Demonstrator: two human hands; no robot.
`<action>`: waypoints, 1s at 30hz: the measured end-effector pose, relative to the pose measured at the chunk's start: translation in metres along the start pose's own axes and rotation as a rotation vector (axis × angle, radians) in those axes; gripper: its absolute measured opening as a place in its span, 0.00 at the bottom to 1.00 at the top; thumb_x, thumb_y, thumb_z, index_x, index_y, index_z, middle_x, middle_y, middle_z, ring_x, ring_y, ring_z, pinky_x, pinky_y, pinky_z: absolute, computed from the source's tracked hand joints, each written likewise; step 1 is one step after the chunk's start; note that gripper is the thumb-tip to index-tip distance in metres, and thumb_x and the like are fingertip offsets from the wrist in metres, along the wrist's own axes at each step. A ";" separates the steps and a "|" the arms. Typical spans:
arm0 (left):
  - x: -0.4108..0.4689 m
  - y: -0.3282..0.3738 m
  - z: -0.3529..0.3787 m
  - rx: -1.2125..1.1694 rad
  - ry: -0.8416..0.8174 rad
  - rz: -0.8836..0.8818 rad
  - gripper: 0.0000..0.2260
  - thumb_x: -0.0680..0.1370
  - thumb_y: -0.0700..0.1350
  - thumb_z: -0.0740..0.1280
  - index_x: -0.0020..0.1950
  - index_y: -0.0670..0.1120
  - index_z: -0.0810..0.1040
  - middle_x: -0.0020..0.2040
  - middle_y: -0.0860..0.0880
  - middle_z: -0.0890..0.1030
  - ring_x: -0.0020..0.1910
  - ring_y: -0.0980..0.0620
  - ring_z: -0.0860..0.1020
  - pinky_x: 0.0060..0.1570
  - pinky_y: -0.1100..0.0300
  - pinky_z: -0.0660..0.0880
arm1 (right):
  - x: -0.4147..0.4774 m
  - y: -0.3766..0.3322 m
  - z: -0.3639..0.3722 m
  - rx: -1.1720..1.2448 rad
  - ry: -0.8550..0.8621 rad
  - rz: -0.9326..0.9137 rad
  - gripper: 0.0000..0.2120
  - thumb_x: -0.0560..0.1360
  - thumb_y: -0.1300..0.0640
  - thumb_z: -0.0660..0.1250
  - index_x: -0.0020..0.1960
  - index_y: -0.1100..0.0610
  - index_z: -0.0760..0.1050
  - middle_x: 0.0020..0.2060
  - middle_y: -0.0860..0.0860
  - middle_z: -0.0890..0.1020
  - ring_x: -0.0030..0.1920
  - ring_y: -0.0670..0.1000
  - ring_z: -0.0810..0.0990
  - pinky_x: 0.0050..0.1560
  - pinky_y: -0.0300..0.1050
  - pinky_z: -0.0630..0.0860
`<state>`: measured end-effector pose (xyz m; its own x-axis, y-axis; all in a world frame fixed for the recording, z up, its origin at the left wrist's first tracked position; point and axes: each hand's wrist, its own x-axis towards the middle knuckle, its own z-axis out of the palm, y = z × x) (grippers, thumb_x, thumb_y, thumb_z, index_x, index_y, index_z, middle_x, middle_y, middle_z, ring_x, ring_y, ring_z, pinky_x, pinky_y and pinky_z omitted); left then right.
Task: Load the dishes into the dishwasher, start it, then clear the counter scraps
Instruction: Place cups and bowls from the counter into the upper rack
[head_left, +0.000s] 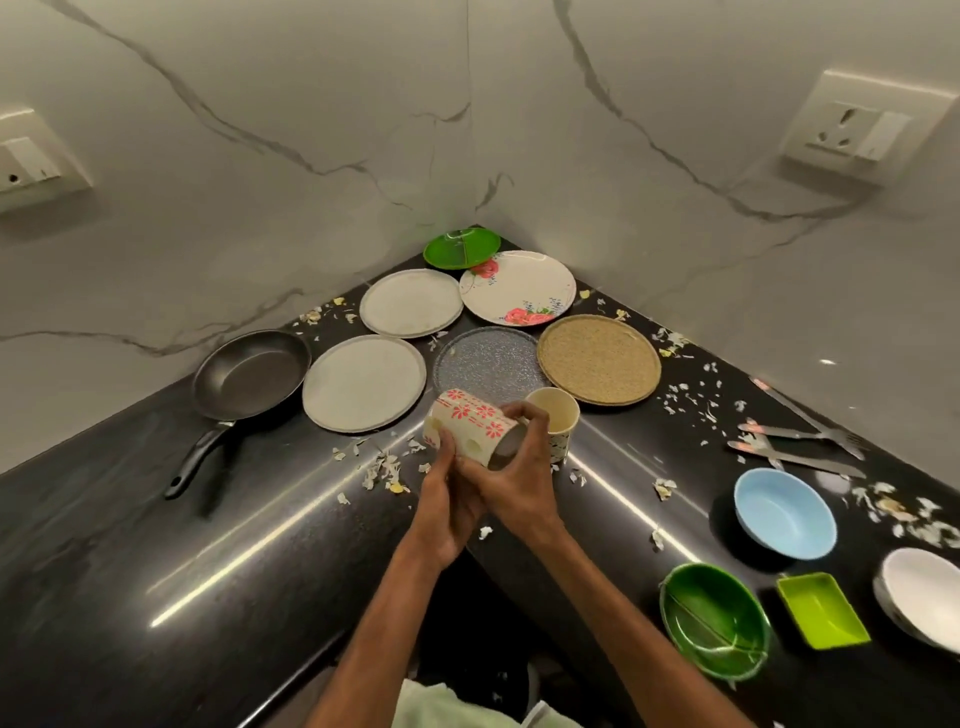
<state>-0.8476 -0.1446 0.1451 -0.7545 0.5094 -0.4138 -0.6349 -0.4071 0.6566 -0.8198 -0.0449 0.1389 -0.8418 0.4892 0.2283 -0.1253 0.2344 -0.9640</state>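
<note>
A black frying pan (249, 374) lies on the surface's (156, 545) left side. Over its front inner corner the left hand (441, 512) grips the tipped red-flowered mug (470, 423) from below, seemingly by the handle; the right hand (514, 483) curls over its rim. A cream cup (556, 415) stands just beside, a blue bowl (784, 512) near the right edge.

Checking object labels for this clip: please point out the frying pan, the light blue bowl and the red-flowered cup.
frying pan (249, 374): head view, middle of its dark inner base.
light blue bowl (784, 512): head view, inside bottom of the bowl.
red-flowered cup (472, 418): head view, on its patterned side wall.
</note>
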 end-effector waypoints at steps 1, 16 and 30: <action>-0.003 0.001 0.004 0.027 -0.019 -0.003 0.27 0.82 0.60 0.55 0.68 0.40 0.74 0.64 0.38 0.79 0.66 0.40 0.76 0.70 0.42 0.67 | -0.009 -0.002 -0.003 0.073 0.021 0.042 0.34 0.64 0.59 0.81 0.60 0.52 0.63 0.57 0.49 0.73 0.58 0.44 0.78 0.54 0.43 0.80; -0.085 -0.069 0.014 0.549 -0.440 -0.089 0.28 0.73 0.63 0.69 0.67 0.49 0.72 0.59 0.43 0.82 0.58 0.46 0.81 0.54 0.52 0.78 | -0.177 -0.038 -0.060 0.252 0.705 0.246 0.10 0.83 0.51 0.60 0.61 0.52 0.72 0.52 0.46 0.82 0.54 0.47 0.81 0.50 0.43 0.79; -0.232 -0.202 0.048 0.664 -0.924 -0.503 0.30 0.72 0.53 0.71 0.71 0.45 0.70 0.63 0.43 0.80 0.61 0.46 0.80 0.57 0.51 0.78 | -0.401 -0.076 -0.144 0.220 1.063 0.340 0.22 0.82 0.53 0.59 0.74 0.60 0.63 0.66 0.62 0.75 0.61 0.52 0.79 0.57 0.44 0.78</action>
<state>-0.5361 -0.1437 0.1388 0.1183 0.9498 -0.2897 -0.4093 0.3125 0.8572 -0.3976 -0.1378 0.1399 0.0088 0.9885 -0.1512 -0.1528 -0.1481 -0.9771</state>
